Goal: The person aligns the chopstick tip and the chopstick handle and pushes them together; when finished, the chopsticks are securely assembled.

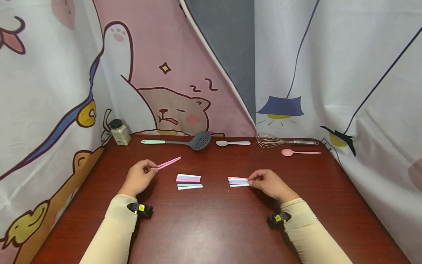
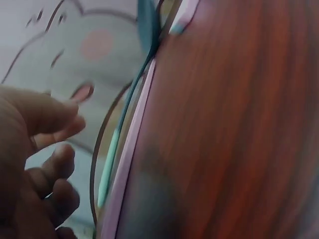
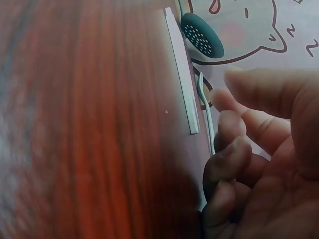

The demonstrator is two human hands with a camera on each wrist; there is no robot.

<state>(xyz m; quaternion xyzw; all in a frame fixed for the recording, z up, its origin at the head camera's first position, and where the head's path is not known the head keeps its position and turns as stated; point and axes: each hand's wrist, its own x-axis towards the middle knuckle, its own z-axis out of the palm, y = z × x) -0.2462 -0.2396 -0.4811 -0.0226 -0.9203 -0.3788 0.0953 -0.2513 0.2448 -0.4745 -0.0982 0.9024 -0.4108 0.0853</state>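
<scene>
Two thin pink sticks point(image 1: 169, 162) lie slanted on the table, and the fingertips of my left hand point(image 1: 140, 176) overlap their near end in the head view. From the left wrist, a pink stick point(image 2: 130, 149) lies on the wood, apart from the loosely bent fingers point(image 2: 62, 159). My right hand point(image 1: 269, 184) is at the right end of a flat row of pink, blue and white sticks point(image 1: 238, 181). In the right wrist view its fingers point(image 3: 232, 159) are bent with nothing between them, beside pale sticks point(image 3: 182, 74). Between the hands lies another group of coloured sticks point(image 1: 188, 179).
Along the back edge stand or lie a black-lidded jar point(image 1: 120, 132), a grey skimmer point(image 1: 199, 141) with a mint handle, a white spoon point(image 1: 233, 143), a wire whisk point(image 1: 271, 140) and a pink spoon point(image 1: 287, 152). Printed curtains point(image 1: 171, 110) border the brown table point(image 1: 201, 227).
</scene>
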